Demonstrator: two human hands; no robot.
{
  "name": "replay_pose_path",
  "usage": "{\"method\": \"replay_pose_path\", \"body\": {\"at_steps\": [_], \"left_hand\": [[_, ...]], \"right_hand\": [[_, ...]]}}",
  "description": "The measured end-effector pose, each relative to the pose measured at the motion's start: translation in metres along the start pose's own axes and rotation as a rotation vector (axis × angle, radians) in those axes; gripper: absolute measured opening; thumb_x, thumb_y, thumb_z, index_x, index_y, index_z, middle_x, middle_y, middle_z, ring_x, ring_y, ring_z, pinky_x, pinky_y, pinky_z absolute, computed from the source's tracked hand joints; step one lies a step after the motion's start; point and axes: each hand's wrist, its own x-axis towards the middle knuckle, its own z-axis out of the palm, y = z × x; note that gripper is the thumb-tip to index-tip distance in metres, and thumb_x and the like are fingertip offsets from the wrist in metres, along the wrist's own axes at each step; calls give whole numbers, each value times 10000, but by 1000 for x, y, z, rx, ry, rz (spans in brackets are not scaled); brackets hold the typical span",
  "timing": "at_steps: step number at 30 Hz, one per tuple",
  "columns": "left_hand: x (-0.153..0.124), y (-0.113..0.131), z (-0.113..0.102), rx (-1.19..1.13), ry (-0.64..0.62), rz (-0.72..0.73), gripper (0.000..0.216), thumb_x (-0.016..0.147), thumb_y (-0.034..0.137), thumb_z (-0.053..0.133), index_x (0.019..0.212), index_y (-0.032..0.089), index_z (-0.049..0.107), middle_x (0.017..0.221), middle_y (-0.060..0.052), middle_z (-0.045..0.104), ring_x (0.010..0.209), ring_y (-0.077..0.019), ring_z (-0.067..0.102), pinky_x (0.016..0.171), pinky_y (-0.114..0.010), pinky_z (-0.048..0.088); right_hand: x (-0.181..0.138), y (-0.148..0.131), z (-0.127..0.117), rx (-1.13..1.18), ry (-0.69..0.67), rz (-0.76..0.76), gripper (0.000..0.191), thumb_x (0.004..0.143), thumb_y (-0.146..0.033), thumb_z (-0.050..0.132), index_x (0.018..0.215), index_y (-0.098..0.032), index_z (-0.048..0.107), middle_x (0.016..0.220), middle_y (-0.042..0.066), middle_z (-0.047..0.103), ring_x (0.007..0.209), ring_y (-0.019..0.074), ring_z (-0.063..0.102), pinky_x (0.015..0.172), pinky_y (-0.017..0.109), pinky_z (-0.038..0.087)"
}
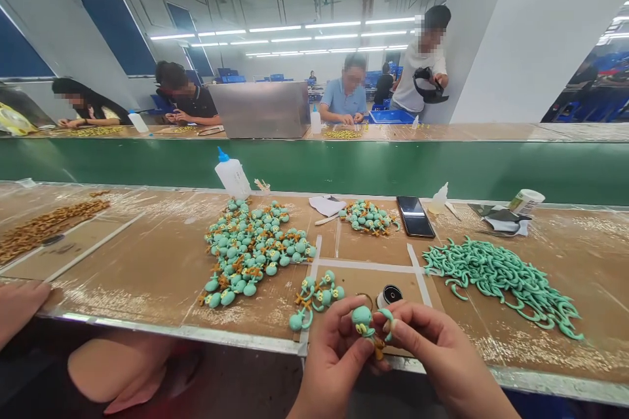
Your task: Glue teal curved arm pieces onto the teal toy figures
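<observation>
My left hand [339, 347] is closed on a small toy figure [362, 319] with a round mint-green head, yellow eyes and a brown lower body. Pinched between the thumb and fingers of my right hand [427, 340] is a curved green toy arm [387, 321], held close beside the figure. Just behind my hands stands a small round container [390, 294] with a dark top. A few figures [319, 294] lie left of my fingers, some with a curved arm showing. To the right spreads a heap of loose green curved arms [501, 278].
A large pile of figures [255, 249] and a smaller one [366, 217] lie farther back. Around them are a blue-capped bottle [230, 173], a phone [415, 216] and a small dropper bottle [439, 198]. Brown pieces [49, 226] lie left, near another person's arm [22, 304]. People work beyond the green belt [344, 163].
</observation>
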Motion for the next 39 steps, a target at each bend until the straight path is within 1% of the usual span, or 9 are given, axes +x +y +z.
{"method": "replay_pose_path", "body": {"at_steps": [11, 15, 22, 25, 29, 32, 34, 37, 39], "left_hand": [[2, -4, 3, -3, -10, -17, 422, 752, 325, 796, 1112, 212, 609, 897, -65, 717, 573, -153, 664, 552, -237, 538], [3, -6, 4, -23, -23, -36, 447, 749, 338, 799, 1133, 216, 606, 901, -65, 717, 565, -136, 646, 545, -228, 532], [4, 0, 7, -16, -52, -67, 412, 726, 347, 815, 1105, 251, 684, 772, -20, 689, 552, -129, 622, 549, -233, 530], [3, 3, 6, 83, -54, -18, 376, 742, 334, 800, 1101, 273, 709, 838, -33, 707, 699, -156, 639, 654, -234, 533], [1, 9, 3, 201, -108, 65, 393, 780, 354, 759, 1160, 285, 690, 1066, -56, 696, 987, -215, 614, 870, -251, 482], [0, 10, 1, 128, -207, 32, 480, 760, 456, 755, 1188, 261, 661, 1016, -65, 677, 945, -226, 608, 813, -264, 488], [0, 8, 1, 109, -198, 22, 425, 764, 447, 758, 1130, 250, 671, 944, -47, 661, 870, -191, 599, 752, -239, 476], [0, 4, 4, 61, -183, 11, 311, 809, 399, 729, 1073, 249, 660, 938, -37, 661, 862, -171, 602, 771, -246, 457], [-1, 3, 7, -17, -237, 11, 329, 826, 435, 703, 1099, 267, 627, 993, -52, 689, 953, -209, 621, 860, -305, 450]], "right_hand": [[-5, -4, -1, -191, 55, -143, 325, 817, -473, 691, 701, -170, 675, 855, 64, 649, 821, 201, 606, 753, 266, 489], [-7, -5, -1, -301, 12, -213, 325, 880, -458, 612, 722, -178, 659, 863, 69, 635, 824, 196, 611, 749, 261, 496], [-9, -11, -6, -538, -42, -341, 294, 932, -403, 538, 742, -199, 630, 875, 71, 647, 853, 200, 612, 792, 278, 499], [-9, -13, -7, -634, -89, -463, 208, 940, -299, 528, 769, -206, 602, 865, 52, 636, 836, 179, 610, 757, 255, 502], [-6, -13, -4, -752, -78, -727, 108, 893, -137, 549, 816, -208, 526, 819, 15, 605, 817, 156, 577, 729, 251, 504], [-4, -9, -2, -903, -77, -896, 131, 863, -71, 556, 871, -200, 533, 840, 31, 608, 876, 176, 559, 776, 283, 516], [-4, -6, -3, -1004, -82, -960, 141, 854, -63, 572, 894, -196, 547, 876, 47, 623, 927, 195, 558, 816, 302, 518], [-7, -4, -4, -1093, 6, -1022, 128, 858, -103, 593, 920, -214, 571, 942, 60, 636, 1000, 229, 551, 867, 343, 502], [-12, -4, -5, -1090, 185, -1080, 114, 868, -208, 631, 968, -225, 579, 976, 75, 632, 1006, 255, 548, 881, 385, 479]]}}
